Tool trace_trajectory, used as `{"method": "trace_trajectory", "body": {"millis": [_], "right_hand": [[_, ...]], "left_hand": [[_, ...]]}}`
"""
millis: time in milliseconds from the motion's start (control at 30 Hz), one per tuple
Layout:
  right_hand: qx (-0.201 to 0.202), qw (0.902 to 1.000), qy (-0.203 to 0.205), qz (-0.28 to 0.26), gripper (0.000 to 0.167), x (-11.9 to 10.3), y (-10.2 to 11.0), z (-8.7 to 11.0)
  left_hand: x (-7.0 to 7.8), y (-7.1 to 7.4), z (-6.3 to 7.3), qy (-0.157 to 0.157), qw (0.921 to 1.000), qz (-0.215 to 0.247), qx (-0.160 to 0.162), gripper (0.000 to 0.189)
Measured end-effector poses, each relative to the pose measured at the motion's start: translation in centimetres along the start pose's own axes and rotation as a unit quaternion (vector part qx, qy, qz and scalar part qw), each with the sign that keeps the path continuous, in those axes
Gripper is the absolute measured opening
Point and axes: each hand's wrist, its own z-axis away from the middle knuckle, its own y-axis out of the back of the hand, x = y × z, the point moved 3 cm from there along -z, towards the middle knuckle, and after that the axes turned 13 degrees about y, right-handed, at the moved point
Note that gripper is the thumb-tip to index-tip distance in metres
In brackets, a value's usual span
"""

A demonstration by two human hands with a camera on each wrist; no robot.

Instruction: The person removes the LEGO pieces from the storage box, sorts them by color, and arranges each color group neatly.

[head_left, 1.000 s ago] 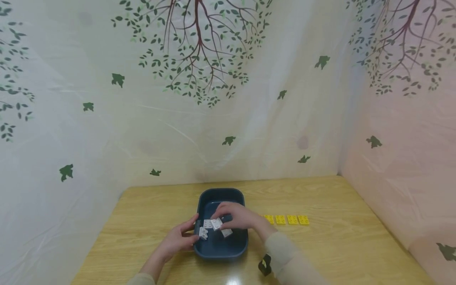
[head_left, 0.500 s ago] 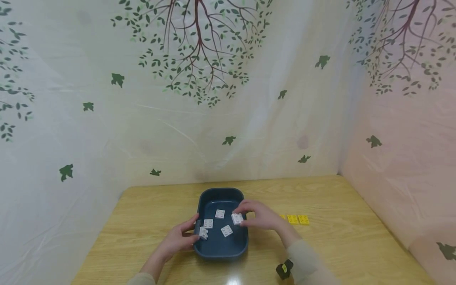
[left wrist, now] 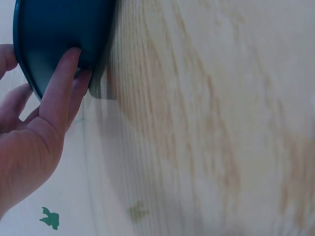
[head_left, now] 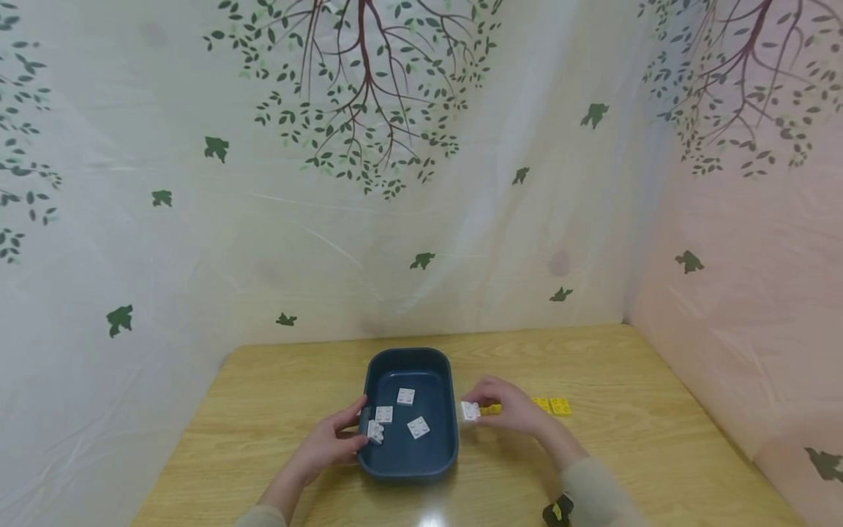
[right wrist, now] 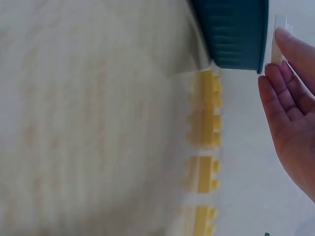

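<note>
In the lower middle of my head view, the left hand gripped the tray by its left wall, fingers against the outside. Four white bricks lay inside. Just right, I saw another brick pinched by the right hand, above yellow bricks rowed on the desk.

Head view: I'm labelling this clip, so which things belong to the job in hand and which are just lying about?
Likely the job: tray; white bricks, one in the right hand; left hand on the tray; yellow bricks, lined up beside it.
Likely not: table; printed backdrop; dark item at the bottom edge.
</note>
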Motion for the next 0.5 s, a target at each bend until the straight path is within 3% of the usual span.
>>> {"method": "trace_trajectory", "body": {"millis": [100, 300, 500], "right_hand": [[0.001, 0.9999, -0.012, 0.01, 0.028, 0.4, -0.1, 0.7], [0.006, 0.9965, -0.072, 0.042, 0.024, 1.2, -0.6, 1.7], [0.004, 0.9949, -0.097, 0.028, 0.024, 1.5, -1.3, 2.6]], "left_hand": [[0.0, 0.0, 0.0, 0.002, 1.0, -0.005, -0.001, 0.074], [0.0, -0.1, -0.1, 0.003, 1.0, -0.004, -0.005, 0.074], [0.0, -0.1, 0.0, 0.001, 1.0, -0.001, -0.004, 0.074]]}}
